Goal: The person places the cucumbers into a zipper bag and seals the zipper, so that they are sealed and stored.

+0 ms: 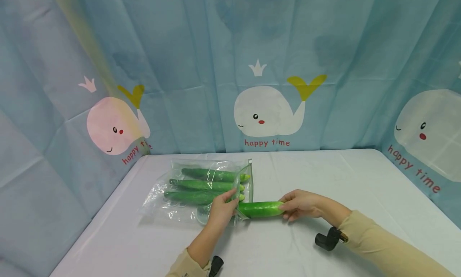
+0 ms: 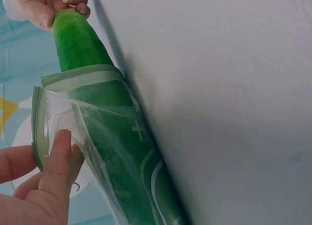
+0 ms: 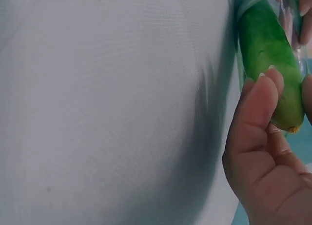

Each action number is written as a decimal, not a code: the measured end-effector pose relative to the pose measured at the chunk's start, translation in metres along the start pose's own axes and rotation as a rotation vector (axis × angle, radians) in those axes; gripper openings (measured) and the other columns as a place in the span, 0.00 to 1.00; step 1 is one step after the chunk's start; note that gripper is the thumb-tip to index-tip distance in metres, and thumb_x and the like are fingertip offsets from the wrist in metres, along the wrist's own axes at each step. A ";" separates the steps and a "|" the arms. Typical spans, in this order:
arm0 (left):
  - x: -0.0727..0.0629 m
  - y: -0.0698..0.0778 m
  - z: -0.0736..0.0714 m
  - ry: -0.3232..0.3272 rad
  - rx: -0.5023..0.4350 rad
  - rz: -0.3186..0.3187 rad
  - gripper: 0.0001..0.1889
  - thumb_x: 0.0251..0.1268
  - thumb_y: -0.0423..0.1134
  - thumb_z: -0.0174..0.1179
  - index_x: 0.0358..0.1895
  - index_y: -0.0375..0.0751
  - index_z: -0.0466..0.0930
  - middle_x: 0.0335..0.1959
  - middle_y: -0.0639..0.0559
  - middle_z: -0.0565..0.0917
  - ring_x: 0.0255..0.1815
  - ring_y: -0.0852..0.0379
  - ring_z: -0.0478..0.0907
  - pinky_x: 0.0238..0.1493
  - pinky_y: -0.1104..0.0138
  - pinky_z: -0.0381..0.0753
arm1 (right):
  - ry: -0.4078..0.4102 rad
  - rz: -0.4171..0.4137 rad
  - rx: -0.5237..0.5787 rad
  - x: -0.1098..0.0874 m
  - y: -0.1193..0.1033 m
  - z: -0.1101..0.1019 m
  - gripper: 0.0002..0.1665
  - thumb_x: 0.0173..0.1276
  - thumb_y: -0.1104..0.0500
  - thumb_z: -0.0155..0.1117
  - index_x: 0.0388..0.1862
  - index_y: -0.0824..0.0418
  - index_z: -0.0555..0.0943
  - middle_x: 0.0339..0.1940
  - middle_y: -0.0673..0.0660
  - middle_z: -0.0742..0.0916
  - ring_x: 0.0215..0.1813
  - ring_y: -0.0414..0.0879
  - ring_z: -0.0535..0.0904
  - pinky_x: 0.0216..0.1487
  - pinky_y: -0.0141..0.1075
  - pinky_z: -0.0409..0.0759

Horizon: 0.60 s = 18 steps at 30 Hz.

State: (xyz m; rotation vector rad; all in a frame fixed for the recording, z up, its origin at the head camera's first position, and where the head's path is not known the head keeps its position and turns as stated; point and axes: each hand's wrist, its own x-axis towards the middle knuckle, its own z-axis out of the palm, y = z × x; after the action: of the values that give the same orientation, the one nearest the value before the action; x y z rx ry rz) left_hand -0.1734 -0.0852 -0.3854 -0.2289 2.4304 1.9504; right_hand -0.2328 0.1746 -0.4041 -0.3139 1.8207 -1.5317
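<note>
A clear zip bag point(image 1: 158, 197) with a green zip edge lies on the table, its mouth toward the right. Inside it several dark green cucumbers lie side by side, the farthest cucumber point(image 1: 212, 174) near the back. At the mouth, my left hand point(image 1: 221, 209) pinches the bag's edge between thumb and fingers. One brighter green cucumber point(image 1: 261, 209) sticks partway out of the opening. My right hand point(image 1: 300, 205) grips its pale outer end, thumb and fingers on either side in the right wrist view. The bag's clear film covers this cucumber's other end.
The white table point(image 1: 324, 173) reaches back to a light blue curtain point(image 1: 187, 121) printed with whales. Black wrist mounts show at both sleeves, one black mount point(image 1: 327, 239) beside the right forearm.
</note>
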 end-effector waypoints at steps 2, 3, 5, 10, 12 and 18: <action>0.000 0.000 0.000 -0.002 0.002 0.002 0.22 0.68 0.30 0.55 0.65 0.30 0.71 0.67 0.29 0.67 0.30 0.58 0.75 0.36 0.66 0.80 | -0.009 -0.005 0.011 0.001 0.000 0.001 0.21 0.69 0.63 0.59 0.55 0.78 0.76 0.34 0.59 0.84 0.33 0.43 0.81 0.35 0.32 0.81; -0.001 0.000 0.000 -0.003 0.002 0.002 0.22 0.68 0.30 0.54 0.65 0.30 0.71 0.67 0.29 0.67 0.32 0.58 0.76 0.37 0.66 0.80 | -0.020 -0.011 0.019 0.002 0.000 0.001 0.21 0.69 0.64 0.58 0.55 0.78 0.75 0.34 0.59 0.85 0.33 0.43 0.81 0.36 0.32 0.82; -0.001 0.000 -0.001 -0.005 0.000 0.004 0.22 0.68 0.30 0.54 0.65 0.30 0.71 0.67 0.30 0.67 0.35 0.56 0.78 0.38 0.66 0.81 | -0.041 -0.022 0.033 0.003 0.001 0.001 0.22 0.69 0.65 0.56 0.56 0.80 0.74 0.35 0.60 0.86 0.33 0.43 0.82 0.37 0.33 0.82; -0.001 -0.001 -0.001 -0.002 0.000 0.015 0.21 0.68 0.30 0.54 0.64 0.29 0.72 0.66 0.29 0.68 0.37 0.55 0.79 0.39 0.65 0.82 | -0.057 -0.037 0.044 0.006 0.001 0.003 0.22 0.70 0.66 0.54 0.57 0.81 0.72 0.37 0.62 0.86 0.35 0.44 0.83 0.38 0.34 0.83; -0.001 -0.001 0.000 0.002 -0.001 0.020 0.21 0.68 0.30 0.55 0.63 0.29 0.72 0.65 0.29 0.69 0.35 0.56 0.78 0.38 0.65 0.82 | -0.049 -0.034 0.043 0.007 0.001 0.005 0.22 0.71 0.65 0.54 0.57 0.81 0.72 0.37 0.62 0.86 0.35 0.44 0.83 0.39 0.35 0.83; -0.001 -0.001 0.000 0.006 -0.007 0.012 0.21 0.68 0.30 0.55 0.64 0.29 0.72 0.65 0.29 0.69 0.35 0.57 0.78 0.37 0.66 0.81 | -0.001 -0.021 0.033 0.014 0.001 0.013 0.20 0.72 0.65 0.55 0.55 0.80 0.73 0.36 0.61 0.86 0.34 0.44 0.82 0.38 0.34 0.83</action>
State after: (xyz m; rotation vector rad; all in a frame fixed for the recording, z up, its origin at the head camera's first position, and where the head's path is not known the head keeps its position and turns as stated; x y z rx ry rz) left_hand -0.1726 -0.0855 -0.3862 -0.2204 2.4348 1.9659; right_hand -0.2338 0.1573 -0.4108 -0.3190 1.7953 -1.5741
